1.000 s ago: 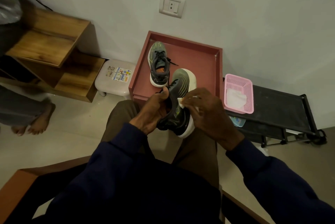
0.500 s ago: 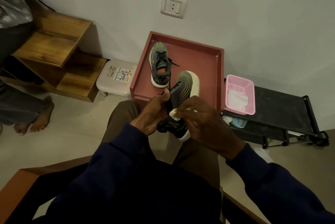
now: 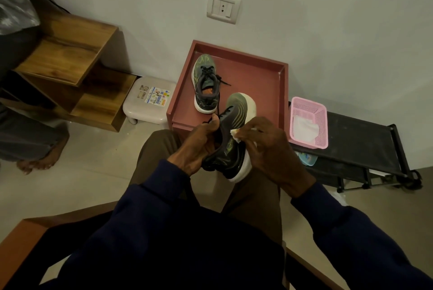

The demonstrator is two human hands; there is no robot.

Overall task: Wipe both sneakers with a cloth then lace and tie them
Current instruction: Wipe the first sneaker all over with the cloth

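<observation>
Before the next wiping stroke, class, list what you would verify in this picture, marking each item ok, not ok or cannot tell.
1. Grip: the left hand grips the held sneaker: ok.
2. Contact: the right hand pinches the cloth against that sneaker's side: ok.
3. The other sneaker stands upright on the red tray: ok.
4. A spare white cloth lies in the pink basket: ok.
5. Wiped side clean: cannot tell.

free: tray (image 3: 255, 83) floor right of sneaker (image 3: 205, 88) | blocked: pink basket (image 3: 322, 125) just beside tray's right rim; wall (image 3: 328, 31) behind — close
</observation>
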